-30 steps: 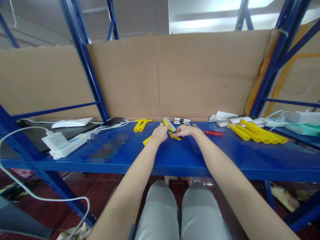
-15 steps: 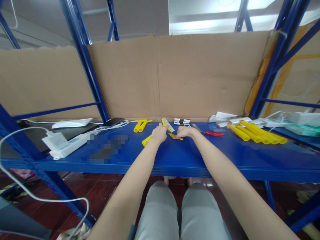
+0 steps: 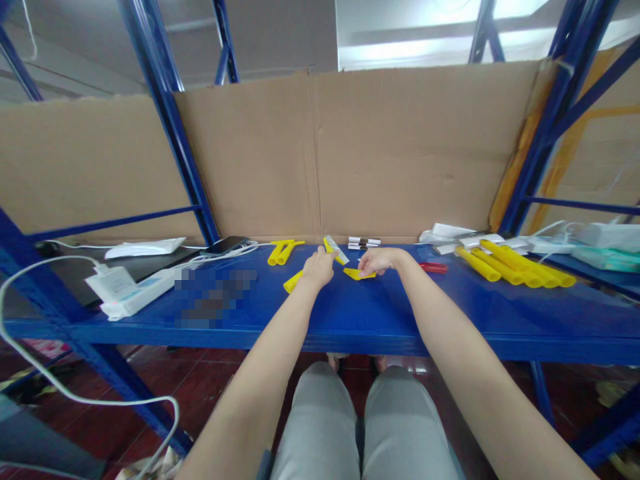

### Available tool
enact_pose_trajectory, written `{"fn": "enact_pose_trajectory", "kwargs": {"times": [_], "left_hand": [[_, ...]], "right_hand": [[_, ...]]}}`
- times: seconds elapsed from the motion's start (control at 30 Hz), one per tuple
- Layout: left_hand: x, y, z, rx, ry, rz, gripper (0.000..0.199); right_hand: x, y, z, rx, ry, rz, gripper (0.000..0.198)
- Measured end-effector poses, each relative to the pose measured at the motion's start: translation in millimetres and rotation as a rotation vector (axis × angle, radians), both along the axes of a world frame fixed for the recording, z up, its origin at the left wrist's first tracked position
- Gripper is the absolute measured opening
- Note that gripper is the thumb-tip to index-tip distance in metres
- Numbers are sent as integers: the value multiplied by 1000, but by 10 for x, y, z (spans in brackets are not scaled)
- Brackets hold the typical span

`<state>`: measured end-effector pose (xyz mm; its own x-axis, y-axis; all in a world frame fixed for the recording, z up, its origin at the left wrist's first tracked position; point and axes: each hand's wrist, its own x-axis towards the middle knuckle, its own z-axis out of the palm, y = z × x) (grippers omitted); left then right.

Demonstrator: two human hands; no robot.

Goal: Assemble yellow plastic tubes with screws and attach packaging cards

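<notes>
My left hand [image 3: 319, 268] is closed over a yellow tool with a tubular handle [image 3: 293, 283], its far end showing past the fingers. A pale, metallic-looking strip [image 3: 339, 252] lies against that far end, slanting to the right. My right hand [image 3: 379, 261] pinches a small flat yellow piece [image 3: 358, 274] just above the blue shelf, a little right of the left hand. Beyond the right wrist lies a red-handled screwdriver [image 3: 434, 267], its shaft mostly hidden by the hand.
Two yellow T-shaped tools [image 3: 284, 251] lie left of my hands. Small white-and-dark bundles [image 3: 364, 243] sit by the cardboard panel [image 3: 400, 153]. At right are several yellow tubes [image 3: 515, 265] and white packages [image 3: 450, 235]. A power strip [image 3: 140, 293] with cables stands left on the blue shelf [image 3: 450, 313].
My right hand has moved slightly right and turned, carrying the flat yellow piece with it; it now covers the screwdriver's shaft. My left hand stays in place.
</notes>
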<state>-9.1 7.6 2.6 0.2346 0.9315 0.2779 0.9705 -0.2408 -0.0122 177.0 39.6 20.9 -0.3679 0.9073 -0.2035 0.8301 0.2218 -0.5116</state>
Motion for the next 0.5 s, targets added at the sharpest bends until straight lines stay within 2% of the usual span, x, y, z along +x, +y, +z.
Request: {"fn": "enact_pose_trajectory", "kwargs": {"times": [0.13, 0.3, 0.5], "left_hand": [[-14, 42, -26, 6, 17, -35, 57], [-21, 71, -48, 24, 6, -83, 56], [-15, 91, -101, 56, -36, -152, 50]], "right_hand": [[131, -62, 67, -1, 53, -36, 6], [229, -117, 93, 72, 308, -130, 9], [170, -105, 86, 164, 541, -165, 8]]}}
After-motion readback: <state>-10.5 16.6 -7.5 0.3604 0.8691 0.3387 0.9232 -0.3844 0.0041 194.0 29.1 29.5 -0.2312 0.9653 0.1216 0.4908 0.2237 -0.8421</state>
